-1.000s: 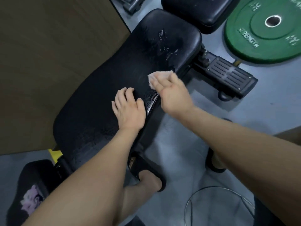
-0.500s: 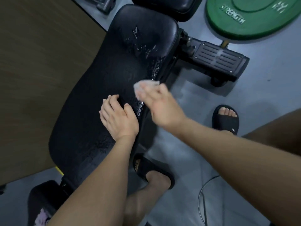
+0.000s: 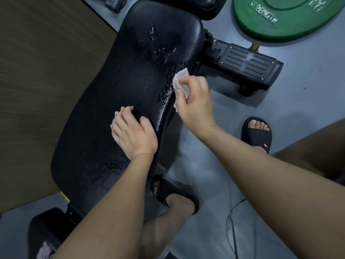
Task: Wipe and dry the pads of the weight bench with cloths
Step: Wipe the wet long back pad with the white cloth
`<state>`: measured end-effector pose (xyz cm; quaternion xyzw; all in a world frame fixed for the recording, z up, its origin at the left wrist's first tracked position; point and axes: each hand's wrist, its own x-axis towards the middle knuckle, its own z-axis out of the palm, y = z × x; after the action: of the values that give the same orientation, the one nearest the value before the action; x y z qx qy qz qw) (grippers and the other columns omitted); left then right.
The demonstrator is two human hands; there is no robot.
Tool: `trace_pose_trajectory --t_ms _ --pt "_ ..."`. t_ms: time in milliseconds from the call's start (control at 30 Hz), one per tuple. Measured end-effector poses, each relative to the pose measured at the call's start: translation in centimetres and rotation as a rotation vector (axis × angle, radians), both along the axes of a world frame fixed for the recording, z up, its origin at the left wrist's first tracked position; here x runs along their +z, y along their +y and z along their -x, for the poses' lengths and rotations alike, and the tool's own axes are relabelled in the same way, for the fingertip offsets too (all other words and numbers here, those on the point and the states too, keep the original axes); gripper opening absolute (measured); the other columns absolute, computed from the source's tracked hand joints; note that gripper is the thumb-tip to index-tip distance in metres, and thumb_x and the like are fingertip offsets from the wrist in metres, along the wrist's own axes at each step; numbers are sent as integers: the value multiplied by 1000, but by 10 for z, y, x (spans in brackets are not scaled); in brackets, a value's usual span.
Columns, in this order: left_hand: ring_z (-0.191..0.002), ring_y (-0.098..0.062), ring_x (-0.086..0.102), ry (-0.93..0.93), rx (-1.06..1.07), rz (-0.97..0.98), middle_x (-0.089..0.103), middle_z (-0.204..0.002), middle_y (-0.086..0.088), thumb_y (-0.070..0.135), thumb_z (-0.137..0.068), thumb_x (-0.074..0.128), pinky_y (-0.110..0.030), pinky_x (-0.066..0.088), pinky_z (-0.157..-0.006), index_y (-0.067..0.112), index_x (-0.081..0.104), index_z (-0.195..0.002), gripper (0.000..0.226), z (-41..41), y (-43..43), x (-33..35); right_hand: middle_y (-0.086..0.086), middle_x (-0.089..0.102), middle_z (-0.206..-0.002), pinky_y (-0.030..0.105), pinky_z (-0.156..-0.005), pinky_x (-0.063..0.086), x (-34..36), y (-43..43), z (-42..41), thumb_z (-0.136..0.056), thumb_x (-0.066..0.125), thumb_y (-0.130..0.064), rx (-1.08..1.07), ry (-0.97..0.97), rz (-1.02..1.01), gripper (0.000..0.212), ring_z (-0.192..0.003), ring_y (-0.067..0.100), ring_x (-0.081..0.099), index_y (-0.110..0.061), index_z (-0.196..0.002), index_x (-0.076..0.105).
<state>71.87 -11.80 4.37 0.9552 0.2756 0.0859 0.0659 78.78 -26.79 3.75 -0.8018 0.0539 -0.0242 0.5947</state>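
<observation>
A long black bench pad (image 3: 115, 86) runs from lower left to upper right, wet with droplets and streaks along its right half. My left hand (image 3: 133, 132) rests on the pad near its right edge, fingers slightly bent. My right hand (image 3: 194, 104) grips a small pale cloth (image 3: 180, 82) and holds it against the pad's right rim. Another black pad (image 3: 188, 4) sits beyond the far end, and a third (image 3: 44, 228) lies at the lower left with a purple cloth (image 3: 45, 250) on it.
A brown wooden panel (image 3: 46, 81) stands close along the bench's left side. A green weight plate (image 3: 291, 17) lies on the grey floor at the upper right, by a black ribbed footplate (image 3: 248, 64). My feet in black slides (image 3: 256, 133) stand right of the bench. A cable (image 3: 233, 230) loops nearby.
My right hand has curled round the cloth and slid it along the pad's right edge. My left hand stays on the pad. The camera has shifted slightly.
</observation>
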Motion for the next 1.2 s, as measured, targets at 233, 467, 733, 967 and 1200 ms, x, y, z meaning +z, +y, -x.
trace_pose_trajectory --t_ms 233,467,733,967,1200 --pt "-143 -30 36 -8 -9 -8 49 -144 -8 30 -91 43 -55 27 -117 18 49 -135 45 0 2 -1 6 51 -102 44 -69 54 -6 6 31 -96 53 -11 371 -144 92 6 -75 26 61 -10 -98 59" --pt "-143 -31 36 -16 -19 -14 48 -145 -9 31 -92 44 -56 27 -118 18 48 -135 45 0 5 -5 10 53 -98 40 -78 50 -5 -12 -37 -96 58 -12 56 -160 253 13 -85 29 56 -9 -102 70" --pt "-143 -32 37 -22 -16 -14 50 -144 -11 30 -91 46 -57 28 -117 17 50 -133 44 0 4 -2 15 56 -94 44 -68 48 6 -14 -70 -93 60 -13 371 -456 683 13 -84 36 51 -11 -93 73" --pt "-140 -35 40 -25 -27 -24 51 -142 -11 28 -90 48 -61 31 -114 16 50 -131 42 0 4 1 16 57 -103 38 -72 44 6 7 -56 -78 53 6 438 -417 750 46 -85 31 48 -1 -121 64" --pt "-143 -33 37 -18 -31 -31 50 -145 -12 29 -93 48 -59 28 -117 16 49 -133 42 1 6 -1 16 53 -95 39 -72 38 5 -31 -121 -99 54 -16 330 -456 866 17 -90 35 50 -7 -105 66"
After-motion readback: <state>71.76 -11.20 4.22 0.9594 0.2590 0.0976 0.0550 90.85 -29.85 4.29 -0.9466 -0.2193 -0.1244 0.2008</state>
